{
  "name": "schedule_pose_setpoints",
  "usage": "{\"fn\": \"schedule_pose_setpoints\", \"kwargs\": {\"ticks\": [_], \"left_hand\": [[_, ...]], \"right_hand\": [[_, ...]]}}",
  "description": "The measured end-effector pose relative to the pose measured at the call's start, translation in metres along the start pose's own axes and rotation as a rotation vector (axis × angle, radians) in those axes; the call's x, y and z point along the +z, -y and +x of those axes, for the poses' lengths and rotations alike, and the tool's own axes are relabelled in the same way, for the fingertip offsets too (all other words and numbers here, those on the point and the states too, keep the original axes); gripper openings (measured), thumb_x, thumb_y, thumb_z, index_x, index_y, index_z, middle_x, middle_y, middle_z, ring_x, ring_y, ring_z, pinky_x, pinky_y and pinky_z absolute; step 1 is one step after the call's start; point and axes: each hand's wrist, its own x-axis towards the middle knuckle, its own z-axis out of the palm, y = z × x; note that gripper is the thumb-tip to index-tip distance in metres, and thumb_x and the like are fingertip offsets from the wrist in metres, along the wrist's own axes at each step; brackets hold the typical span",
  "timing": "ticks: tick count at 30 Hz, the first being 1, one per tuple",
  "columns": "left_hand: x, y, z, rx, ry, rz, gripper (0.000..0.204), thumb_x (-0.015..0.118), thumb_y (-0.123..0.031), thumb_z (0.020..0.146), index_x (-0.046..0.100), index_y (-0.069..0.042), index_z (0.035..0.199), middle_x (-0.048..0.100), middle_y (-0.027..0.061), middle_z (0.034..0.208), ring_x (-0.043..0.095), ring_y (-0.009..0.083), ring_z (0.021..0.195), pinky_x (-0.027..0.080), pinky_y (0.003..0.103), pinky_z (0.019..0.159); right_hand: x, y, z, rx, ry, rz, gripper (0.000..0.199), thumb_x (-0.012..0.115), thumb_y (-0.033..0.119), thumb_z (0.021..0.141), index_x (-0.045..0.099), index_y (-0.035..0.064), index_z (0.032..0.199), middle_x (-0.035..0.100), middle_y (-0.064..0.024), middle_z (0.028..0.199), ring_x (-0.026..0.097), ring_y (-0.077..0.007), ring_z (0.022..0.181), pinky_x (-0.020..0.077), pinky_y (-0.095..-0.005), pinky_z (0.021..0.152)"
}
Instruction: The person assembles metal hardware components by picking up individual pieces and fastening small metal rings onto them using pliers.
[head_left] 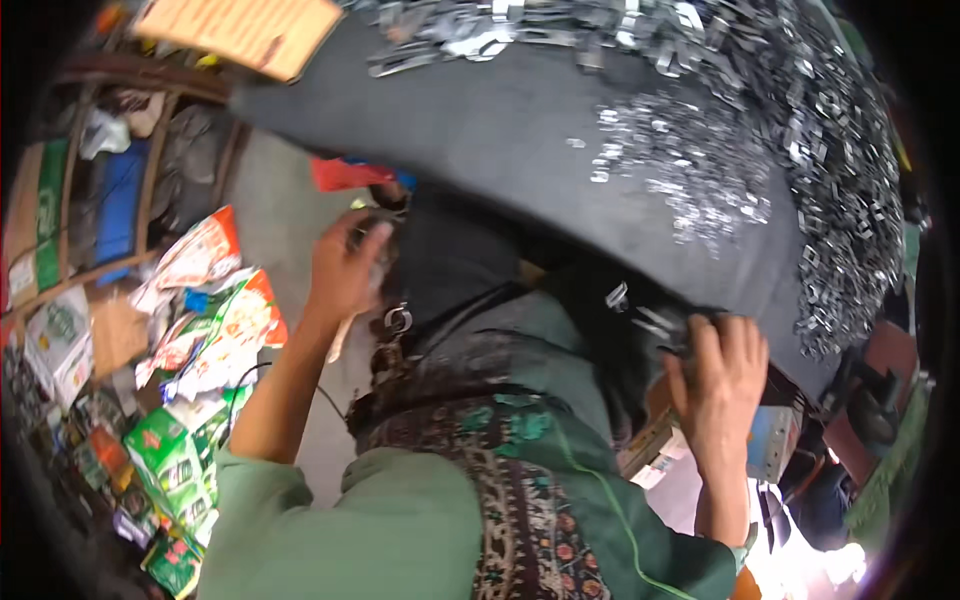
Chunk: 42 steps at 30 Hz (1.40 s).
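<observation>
At the near edge of the dark table [480,130], the right hand [722,385] held a few metal clips [645,318], fingers curled round them. The left hand [345,268] gripped dark cloth [440,255] at the table's edge. More clips lay heaped [800,150] beyond, packets [200,330] littering the floor at left.

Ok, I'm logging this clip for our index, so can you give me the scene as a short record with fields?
Setting: dark table heaped with small metal clips
Left hand: raised at the table's near edge, touching dark cloth
Right hand: at the table edge, fingers on a few metal clips
Left side: colourful packets piled on the floor
Top left: brown cardboard sheet
</observation>
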Motion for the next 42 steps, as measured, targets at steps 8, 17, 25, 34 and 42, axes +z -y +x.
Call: {"fn": "schedule_pose_setpoints", "kwargs": {"ticks": [8,17,25,34,42], "left_hand": [[-0.076,0.268,0.059,-0.589,0.143,-0.2,0.038,0.063,-0.026,0.092,0.059,0.001,0.118,0.067,0.0082,0.098,0.064,0.018,0.08,0.053,0.033,0.071],[-0.068,0.409,0.08,-0.708,0.269,-0.472,0.047,0.049,-0.034,0.097,0.046,-0.008,0.137,0.059,0.0134,0.127,0.06,0.029,0.108,0.045,0.043,0.09],[-0.012,0.449,0.067,-0.794,0.259,-0.529,0.037,0.051,-0.029,0.097,0.05,-0.012,0.13,0.064,0.0109,0.108,0.064,0.0203,0.083,0.047,0.038,0.059],[-0.016,0.324,0.052,-0.482,0.287,-0.543,0.042,0.05,-0.028,0.097,0.048,-0.011,0.136,0.06,0.0104,0.122,0.06,0.0228,0.096,0.049,0.041,0.075],[0.002,0.364,0.104,-0.475,0.014,-0.213,0.036,0.058,-0.026,0.095,0.057,-0.007,0.126,0.069,0.0085,0.1,0.065,0.0177,0.082,0.052,0.033,0.068]], "right_hand": [[-0.001,0.014,0.0,0.151,0.006,-0.114,0.036,0.072,0.012,0.07,0.061,0.0006,0.103,0.056,-0.0156,0.098,0.053,-0.0353,0.094,0.0418,-0.0437,0.083],[0.011,-0.026,-0.005,0.289,-0.175,-0.035,0.025,0.076,0.011,0.07,0.063,0.004,0.091,0.061,-0.0133,0.084,0.061,-0.0337,0.077,0.0502,-0.0404,0.068],[-0.004,-0.113,0.005,0.796,-0.456,0.028,0.023,0.069,0.021,0.084,0.061,-0.0003,0.084,0.062,-0.0199,0.073,0.061,-0.0384,0.07,0.0462,-0.0428,0.063],[0.03,-0.148,0.041,0.559,-0.209,-0.376,0.036,0.059,0.019,0.084,0.063,0.0045,0.117,0.067,-0.0216,0.098,0.064,-0.0417,0.087,0.0528,-0.046,0.077],[0.033,-0.225,0.012,0.502,-0.125,-0.567,0.045,0.055,0.021,0.093,0.053,-0.0027,0.13,0.057,-0.0247,0.127,0.055,-0.0388,0.117,0.0438,-0.0417,0.097]]}}
